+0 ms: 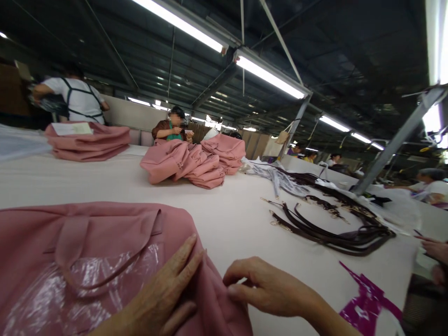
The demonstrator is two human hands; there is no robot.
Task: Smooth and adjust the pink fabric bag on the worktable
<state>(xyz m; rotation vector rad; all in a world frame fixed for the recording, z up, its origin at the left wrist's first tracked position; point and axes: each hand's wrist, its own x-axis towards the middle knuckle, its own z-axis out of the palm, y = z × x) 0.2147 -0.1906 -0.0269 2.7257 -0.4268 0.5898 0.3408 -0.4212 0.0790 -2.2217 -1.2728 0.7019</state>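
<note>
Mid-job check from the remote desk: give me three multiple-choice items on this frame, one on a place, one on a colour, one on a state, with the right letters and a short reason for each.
1. Where do the dark brown straps lie?
A. on the table to the right of the hands
B. on top of the near pink bag
C. on the floor

2. What colour is the bag under the hands?
A. green
B. pink
C. white

3. What is the left hand doing?
A. hanging in the air
B. holding a strap
C. resting flat on the bag

Answers:
1 A: the dark brown straps are piled on the white table, right of both hands.
2 B: the bag is pink, with clear plastic film over its handle.
3 C: the left hand lies flat on the bag, while the right hand pinches its edge.
</note>
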